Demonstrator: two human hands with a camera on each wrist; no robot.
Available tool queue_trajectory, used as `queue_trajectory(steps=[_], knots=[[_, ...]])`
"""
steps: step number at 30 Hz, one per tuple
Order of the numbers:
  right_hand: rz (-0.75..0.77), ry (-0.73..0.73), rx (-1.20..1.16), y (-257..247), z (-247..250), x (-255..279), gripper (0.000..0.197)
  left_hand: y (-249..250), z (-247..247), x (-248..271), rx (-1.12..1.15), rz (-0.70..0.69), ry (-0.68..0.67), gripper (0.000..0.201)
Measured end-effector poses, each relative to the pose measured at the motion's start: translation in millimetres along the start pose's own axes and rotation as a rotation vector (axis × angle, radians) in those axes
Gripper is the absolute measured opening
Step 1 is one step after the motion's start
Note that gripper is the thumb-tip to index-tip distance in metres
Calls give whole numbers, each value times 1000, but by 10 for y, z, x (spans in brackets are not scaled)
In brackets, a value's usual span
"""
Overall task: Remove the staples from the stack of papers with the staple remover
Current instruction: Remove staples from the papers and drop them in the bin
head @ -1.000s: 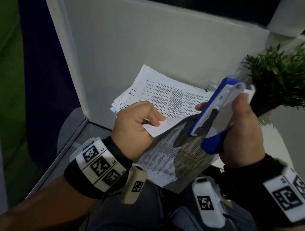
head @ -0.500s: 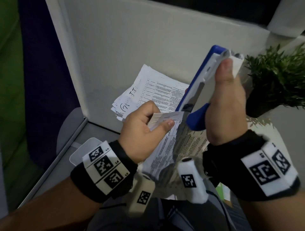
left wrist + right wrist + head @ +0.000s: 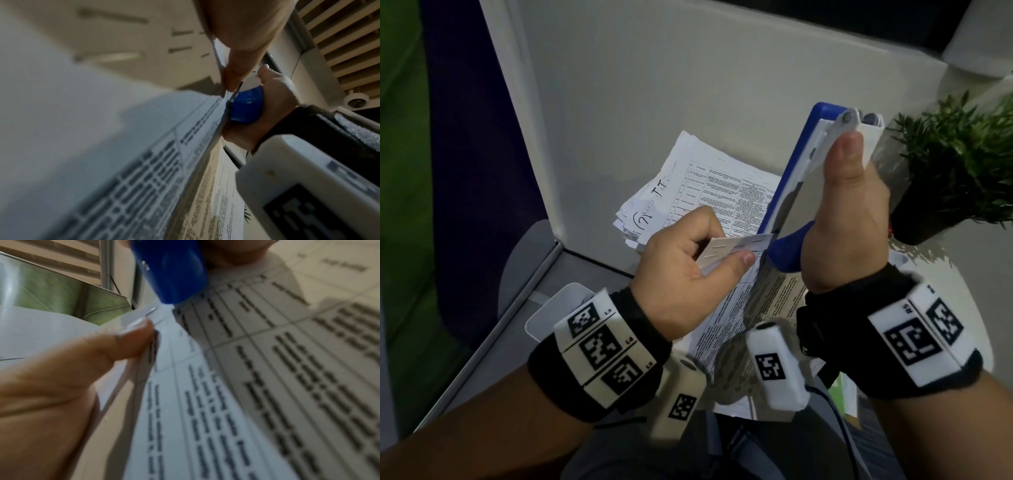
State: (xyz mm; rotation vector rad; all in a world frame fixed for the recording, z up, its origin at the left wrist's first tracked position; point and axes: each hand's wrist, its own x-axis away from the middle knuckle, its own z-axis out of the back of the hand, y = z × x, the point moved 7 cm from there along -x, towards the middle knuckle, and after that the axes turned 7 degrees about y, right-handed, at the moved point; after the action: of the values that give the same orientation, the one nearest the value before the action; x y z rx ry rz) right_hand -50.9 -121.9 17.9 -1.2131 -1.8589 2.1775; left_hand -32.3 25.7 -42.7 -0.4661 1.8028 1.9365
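Observation:
My left hand (image 3: pixel 685 270) pinches the folded top corner of a stapled paper stack (image 3: pixel 736 308), thumb on top; several staples (image 3: pixel 717 251) show on the bent flap. My right hand (image 3: pixel 846 219) grips a blue and white staple remover (image 3: pixel 801 178), held upright with its blue lower end (image 3: pixel 789 248) at the flap's right edge. In the left wrist view the blue tip (image 3: pixel 245 105) touches the paper edge beside my thumb (image 3: pixel 234 76). The right wrist view shows the blue tip (image 3: pixel 170 272) just above a staple (image 3: pixel 151 310) near my left thumb (image 3: pixel 131 340).
A second pile of loose printed sheets (image 3: pixel 688 192) lies on the white desk (image 3: pixel 619 102) behind my hands. A potted green plant (image 3: pixel 959 171) stands at the right, close to the remover's top. The desk's left edge (image 3: pixel 517 137) drops off to a dark floor.
My right hand has turned the staple remover upright and brought its lower end down to the flap. My left hand has folded the corner over and now pinches it with the staples showing.

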Motion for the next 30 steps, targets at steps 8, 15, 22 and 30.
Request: queue_trajectory(steps=[8, 15, 22, 30], knots=[[-147, -73, -148, 88, -78, 10, 38, -15, -8, 6, -38, 52, -12, 28], [-190, 100, -371, 70, 244, -144, 73, -148, 148, -94, -45, 150, 87, 17], [-492, -160, -209, 344, 171, 98, 44, -108, 117, -143, 27, 34, 40, 23], [-375, -119, -178, 455, 296, 239, 45, 208, 64, -61, -266, -483, -135, 14]])
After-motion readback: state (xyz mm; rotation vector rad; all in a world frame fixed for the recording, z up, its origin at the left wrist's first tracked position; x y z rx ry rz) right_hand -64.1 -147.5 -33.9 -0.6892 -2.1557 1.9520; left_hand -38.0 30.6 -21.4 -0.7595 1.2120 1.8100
